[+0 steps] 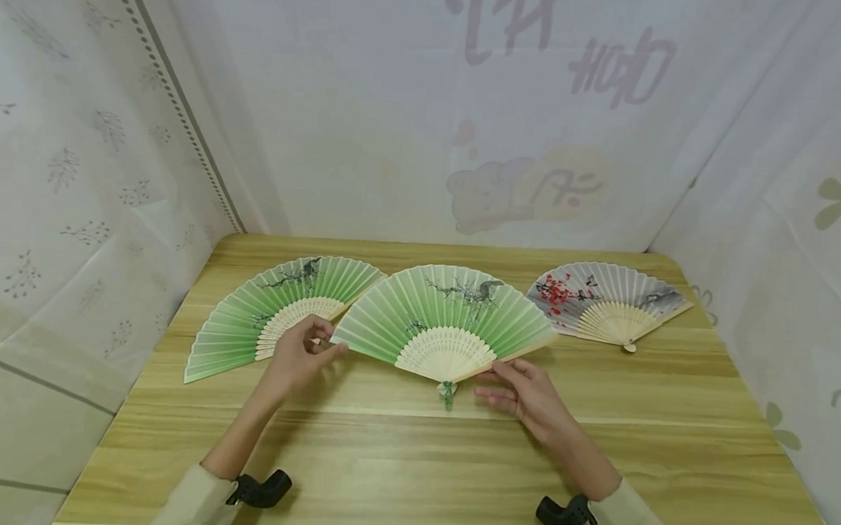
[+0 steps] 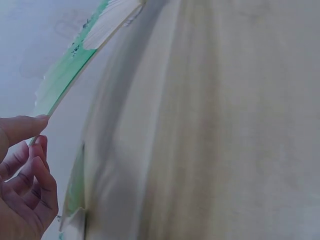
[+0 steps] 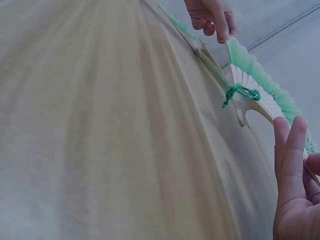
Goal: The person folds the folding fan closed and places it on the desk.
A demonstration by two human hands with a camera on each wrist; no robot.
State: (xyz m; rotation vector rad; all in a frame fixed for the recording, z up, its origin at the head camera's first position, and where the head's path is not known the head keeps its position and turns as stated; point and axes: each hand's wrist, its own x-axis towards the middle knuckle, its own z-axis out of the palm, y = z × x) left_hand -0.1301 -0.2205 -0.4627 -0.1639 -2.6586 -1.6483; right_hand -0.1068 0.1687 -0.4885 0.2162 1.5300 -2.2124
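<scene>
A spread green folding fan, printed with a dark branch, is held above the table between both hands. My left hand pinches its left outer corner between thumb and fingers, as the left wrist view shows with the fan's edge. The right hand grips the lower right edge near the ribs, thumb on one side and fingers behind. A green cord hangs at the fan's pivot. Behind the left hand, a second green fan lies spread on the table, partly covered by the held one.
To the right at the back, a grey-white fan with red blossoms lies spread on the wooden table. Printed cloth walls stand behind and on both sides. A black wrist device sticks out from each sleeve.
</scene>
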